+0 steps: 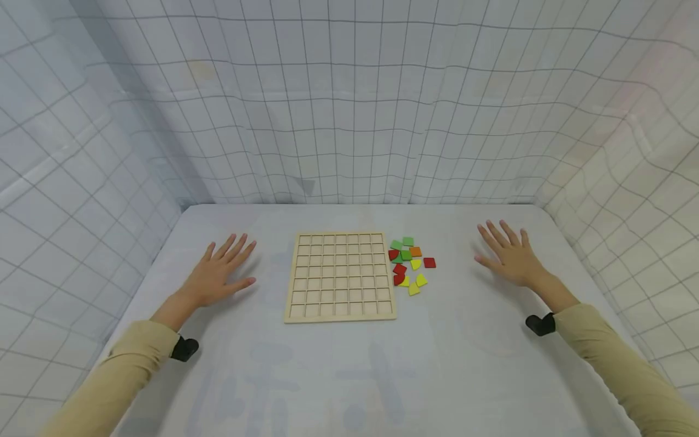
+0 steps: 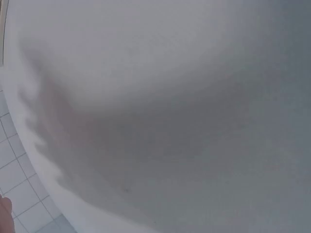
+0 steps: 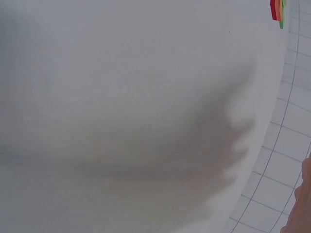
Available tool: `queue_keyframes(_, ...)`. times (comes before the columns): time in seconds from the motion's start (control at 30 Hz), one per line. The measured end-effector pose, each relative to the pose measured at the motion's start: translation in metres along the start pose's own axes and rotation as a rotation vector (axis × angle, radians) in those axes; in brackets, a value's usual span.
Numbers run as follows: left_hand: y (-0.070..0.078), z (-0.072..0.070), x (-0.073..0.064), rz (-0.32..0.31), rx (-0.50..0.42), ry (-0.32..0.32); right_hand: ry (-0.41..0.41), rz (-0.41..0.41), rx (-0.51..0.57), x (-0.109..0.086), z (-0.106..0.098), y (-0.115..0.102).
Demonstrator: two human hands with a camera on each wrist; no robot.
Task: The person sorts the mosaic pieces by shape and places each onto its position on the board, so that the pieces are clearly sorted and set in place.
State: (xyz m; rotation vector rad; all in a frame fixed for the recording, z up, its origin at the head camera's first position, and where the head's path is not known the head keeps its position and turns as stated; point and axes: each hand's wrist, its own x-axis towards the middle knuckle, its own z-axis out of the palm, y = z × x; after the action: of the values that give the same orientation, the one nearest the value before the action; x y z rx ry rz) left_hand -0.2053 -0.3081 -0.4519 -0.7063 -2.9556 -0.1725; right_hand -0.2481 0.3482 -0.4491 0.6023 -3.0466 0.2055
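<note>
Nothing's held by left grip (image 1: 214, 278) or right grip (image 1: 512, 260), both splayed; overlapping tiles (image 1: 406, 255) might get scattered by sloppy pinching.

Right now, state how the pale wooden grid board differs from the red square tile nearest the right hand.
The pale wooden grid board is larger than the red square tile. The board is pale and divided into cells, the tile red and undivided. Both lie flat on the white table.
</note>
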Motion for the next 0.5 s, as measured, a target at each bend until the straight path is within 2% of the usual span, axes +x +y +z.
queue_keyframes(0.17,0.009,0.003,0.006,-0.010,-0.028,-0.006,0.073,-0.041,-0.005,0.004,0.003,-0.009)
queue_keyframes(0.4,0.022,0.008,0.013,-0.022,-0.079,-0.111,0.146,-0.103,0.003,0.010,0.009,-0.028)
queue_keyframes(0.5,0.029,0.008,0.016,-0.020,-0.099,-0.134,0.152,-0.111,0.005,0.014,0.010,-0.036)
